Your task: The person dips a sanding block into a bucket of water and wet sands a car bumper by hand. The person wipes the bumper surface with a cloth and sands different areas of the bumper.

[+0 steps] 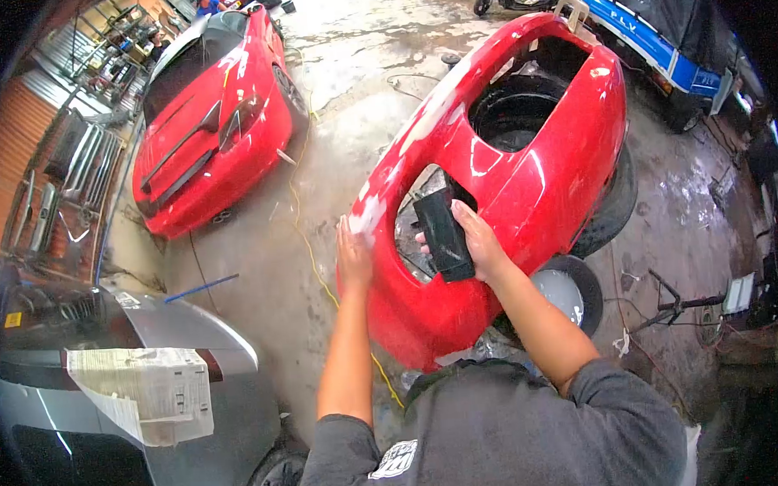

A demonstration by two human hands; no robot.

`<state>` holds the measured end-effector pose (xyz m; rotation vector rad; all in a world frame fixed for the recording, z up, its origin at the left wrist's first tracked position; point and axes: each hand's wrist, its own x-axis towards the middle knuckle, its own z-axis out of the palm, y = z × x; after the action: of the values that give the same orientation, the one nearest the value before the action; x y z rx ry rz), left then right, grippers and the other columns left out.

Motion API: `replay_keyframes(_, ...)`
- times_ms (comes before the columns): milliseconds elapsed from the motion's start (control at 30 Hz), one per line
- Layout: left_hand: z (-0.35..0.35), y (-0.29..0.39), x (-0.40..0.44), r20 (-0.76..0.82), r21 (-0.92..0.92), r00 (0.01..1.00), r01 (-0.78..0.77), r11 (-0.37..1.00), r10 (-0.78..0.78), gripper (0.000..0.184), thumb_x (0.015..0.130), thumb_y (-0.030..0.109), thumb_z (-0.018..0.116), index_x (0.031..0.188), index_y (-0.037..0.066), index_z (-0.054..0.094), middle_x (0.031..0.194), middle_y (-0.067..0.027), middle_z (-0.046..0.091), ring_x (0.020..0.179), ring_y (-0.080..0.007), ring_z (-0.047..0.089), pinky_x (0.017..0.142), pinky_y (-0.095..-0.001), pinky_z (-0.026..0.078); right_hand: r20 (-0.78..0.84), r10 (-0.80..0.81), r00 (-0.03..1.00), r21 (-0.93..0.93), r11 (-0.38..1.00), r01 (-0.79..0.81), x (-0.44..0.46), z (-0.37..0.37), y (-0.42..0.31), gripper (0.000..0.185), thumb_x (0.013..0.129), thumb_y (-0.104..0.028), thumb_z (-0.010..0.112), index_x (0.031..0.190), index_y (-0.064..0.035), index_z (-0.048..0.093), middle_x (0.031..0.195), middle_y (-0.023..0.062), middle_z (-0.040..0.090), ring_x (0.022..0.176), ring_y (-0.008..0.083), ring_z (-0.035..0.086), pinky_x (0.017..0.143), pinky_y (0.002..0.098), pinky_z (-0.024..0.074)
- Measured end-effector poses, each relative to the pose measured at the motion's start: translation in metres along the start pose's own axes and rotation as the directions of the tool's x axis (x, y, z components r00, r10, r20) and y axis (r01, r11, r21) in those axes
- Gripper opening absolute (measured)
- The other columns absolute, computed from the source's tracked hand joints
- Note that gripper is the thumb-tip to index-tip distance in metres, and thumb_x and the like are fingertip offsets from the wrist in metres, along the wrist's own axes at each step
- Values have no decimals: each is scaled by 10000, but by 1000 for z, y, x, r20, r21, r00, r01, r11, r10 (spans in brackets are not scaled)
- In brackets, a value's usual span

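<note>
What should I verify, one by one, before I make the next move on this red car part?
1. Black block secured in the right hand: ok, fingers and thumb hold its sides.
2. Left hand free of tools: ok, it lies at the edge of the red car part, by a pale patch.
3. Pale patch smooth: cannot tell; the picture does not show its texture.
4. Red car part steady: cannot tell; tyres show beneath it, but the contacts are hidden.
5. Floor near you without cables: not ok, a yellow cable runs along your left side.
</note>
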<state>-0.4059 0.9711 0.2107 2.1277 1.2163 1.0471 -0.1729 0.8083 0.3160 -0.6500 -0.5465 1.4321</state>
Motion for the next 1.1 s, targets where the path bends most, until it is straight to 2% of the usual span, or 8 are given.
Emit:
replay_keyframes(367, 17, -73, -110, -34, 105, 939, 343, 933, -342, 674, 1122, 353, 406, 1612, -78, 237, 1694, -293, 207, 1594, -394, 175, 1298, -428, 140, 71, 43, 997, -127, 991, -34, -122, -44, -81, 587, 1037, -369, 621, 1435, 50, 522, 1266, 241, 683, 1022, 335, 735, 872, 428, 612)
replay_keyframes(467, 4, -42, -120, 59, 28, 877, 475, 879, -476, 705, 1105, 350, 455, 1619, -72, 218, 1702, -285, 188, 1596, -403, 155, 1302, -438, 127, 40, 223, 974, -546, 821, -165, -172, -123, -89, 518, 1029, -364, 638, 1330, 58, 616, 1331, 191, 675, 1044, 292, 725, 937, 412, 574)
replay_keyframes(533, -9, 8, -105, 36, 107, 945, 319, 942, -325, 712, 1098, 345, 474, 1617, -73, 223, 1707, -282, 174, 1599, -406, 140, 1303, -457, 116, -149, 414, 898, -804, 478, -354, -191, -160, -83, 474, 1039, -360, 623, 1288, 42, 649, 1262, 142, 705, 1088, 232, 709, 966, 349, 542)
replay_keyframes(600, -9, 30, -83, 32, 195, 983, 172, 966, -181, 735, 1087, 349, 503, 1623, -63, 215, 1713, -276, 154, 1606, -403, 112, 1303, -494, 93, -355, 574, 738, -796, 228, -561, -190, -152, -85, 453, 1056, -382, 579, 1289, -5, 674, 1253, 115, 726, 1179, 235, 686, 996, 340, 519)
replay_keyframes(733, -12, 89, -20, 124, 149, 981, -170, 974, 152, 775, 1069, 360, 531, 1636, -43, 188, 1721, -256, 149, 1611, -397, 94, 1304, -499, 79, -418, 436, 797, -888, -383, -256, -176, -250, 3, 493, 980, -404, 581, 1247, -8, 703, 1261, 248, 700, 1140, 426, 682, 965, 490, 541)
replay_keyframes(767, -8, 93, -9, 168, 161, 962, -243, 956, 216, 788, 1064, 363, 539, 1640, -36, 179, 1723, -250, 145, 1612, -396, 89, 1304, -501, 77, -563, 384, 732, -788, -517, -335, -161, -223, 7, 395, 924, -310, 612, 1168, -29, 744, 1239, 240, 713, 1120, 415, 700, 956, 499, 551)
replay_keyframes(800, -5, 96, 0, 214, 170, 936, -316, 933, 278, 802, 1058, 367, 547, 1644, -30, 171, 1726, -244, 141, 1613, -396, 84, 1304, -503, 74, -597, 389, 702, -770, -523, -366, -150, -230, 25, 365, 950, -323, 598, 1027, -26, 795, 1149, 251, 737, 1033, 424, 723, 908, 521, 554)
replay_keyframes(1100, -3, 45, -52, 275, 196, 918, -345, 918, 286, 861, 1060, 498, 494, 1650, -29, 153, 1726, -253, 127, 1612, -407, 82, 1299, -537, 70, -618, 480, 622, -778, -484, -399, -127, -293, 113, 400, 960, -339, 577, 1124, -29, 768, 1215, 238, 722, 1120, 412, 699, 978, 508, 533)
